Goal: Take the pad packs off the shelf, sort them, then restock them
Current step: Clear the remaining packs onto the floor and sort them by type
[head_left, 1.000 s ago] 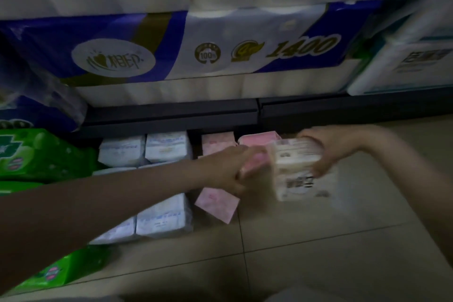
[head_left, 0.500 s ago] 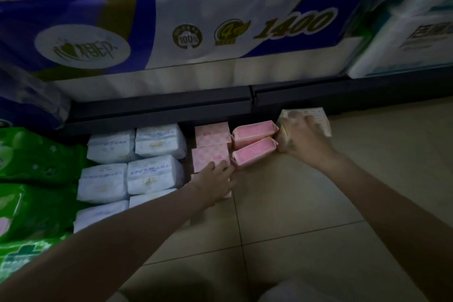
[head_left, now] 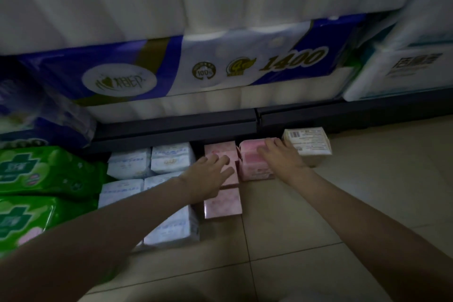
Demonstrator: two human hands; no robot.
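Note:
Pad packs lie sorted in columns on the tiled floor below the shelf. Several white and blue packs (head_left: 171, 158) sit at the left. A column of pale pink packs (head_left: 221, 202) runs down the middle, and my left hand (head_left: 208, 176) rests on it with its fingers spread and straight. Brighter pink packs (head_left: 253, 167) lie to the right, and my right hand (head_left: 282, 157) lies flat on top of them. A cream pack (head_left: 307, 141) with a barcode label lies at the far right, just beyond my right hand.
Green packs (head_left: 36, 171) are stacked at the left edge. The dark shelf base (head_left: 176, 127) runs behind the packs, with large toilet-roll bundles (head_left: 196, 68) above it. Beige floor tiles (head_left: 318, 228) stretch to the right and towards me.
My right hand let go of the cream pack, which now lies on the floor, and moved left onto the brighter pink packs. My left hand slid up the pale pink column.

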